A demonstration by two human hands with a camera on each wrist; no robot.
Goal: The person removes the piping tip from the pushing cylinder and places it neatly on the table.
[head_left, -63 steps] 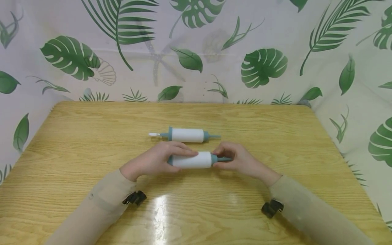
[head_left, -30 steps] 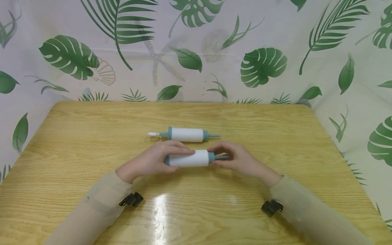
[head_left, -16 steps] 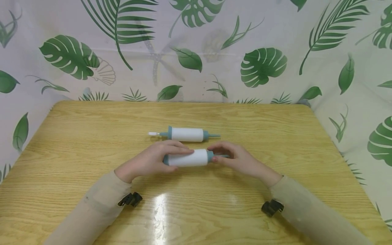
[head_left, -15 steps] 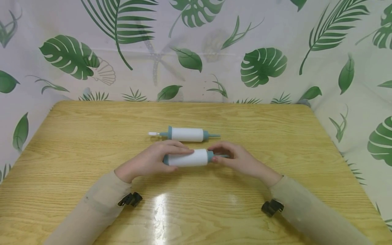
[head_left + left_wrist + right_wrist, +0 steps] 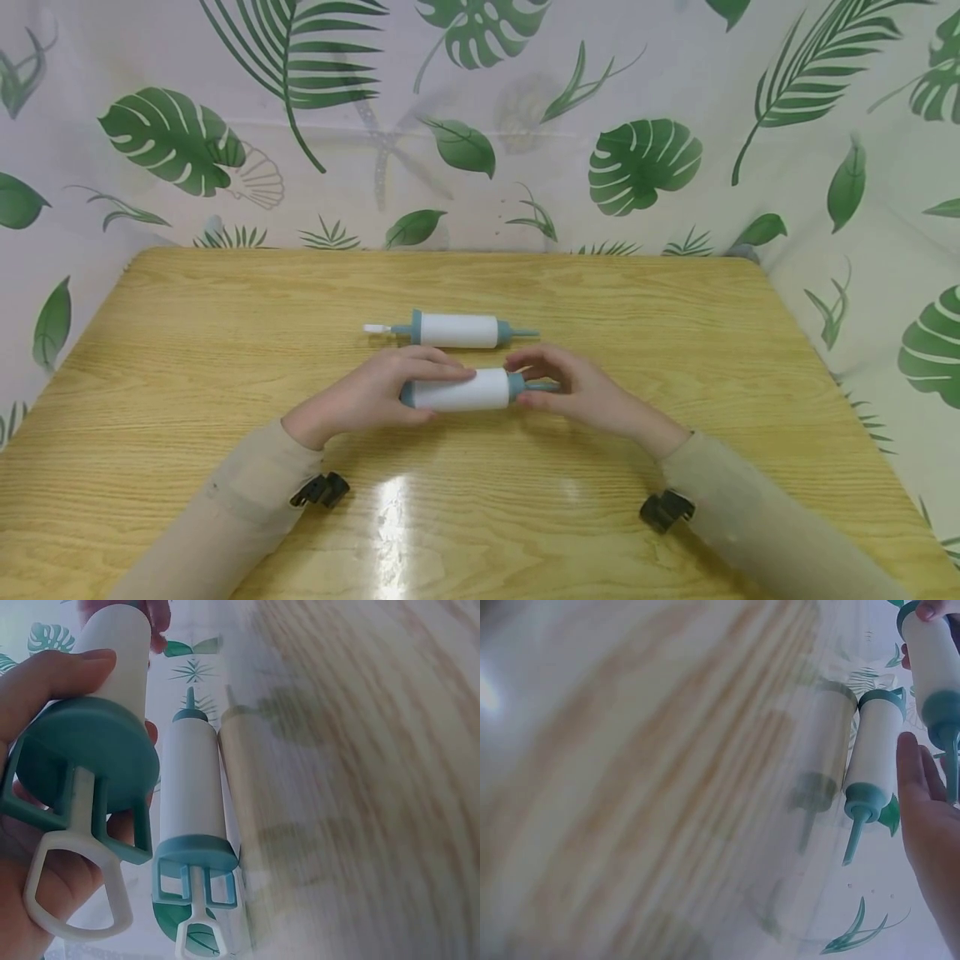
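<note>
In the head view, my left hand (image 5: 386, 387) grips the white barrel of a balloon pump (image 5: 480, 389) held level, nozzle to the right. Its teal end plate and white ring handle (image 5: 79, 889) show at the near end in the left wrist view. My right hand (image 5: 581, 387) is around the pump's teal nozzle (image 5: 540, 386), fingertips right at the teal cap; the right wrist view shows these fingers (image 5: 911, 769) fairly straight beside it. A second, matching balloon pump (image 5: 459, 331) lies just behind on the table, touched by neither hand.
The wooden table (image 5: 637, 317) has a glossy surface that reflects the second pump in the wrist views. A white wall covering (image 5: 540, 133) with green leaves stands behind the table. Black wrist mounts (image 5: 320, 489) sit on both sleeves.
The gripped pump and my left hand have shifted slightly left since the first frame. In the last half second the right fingers have loosened from the teal cap. The second pump stays put.
</note>
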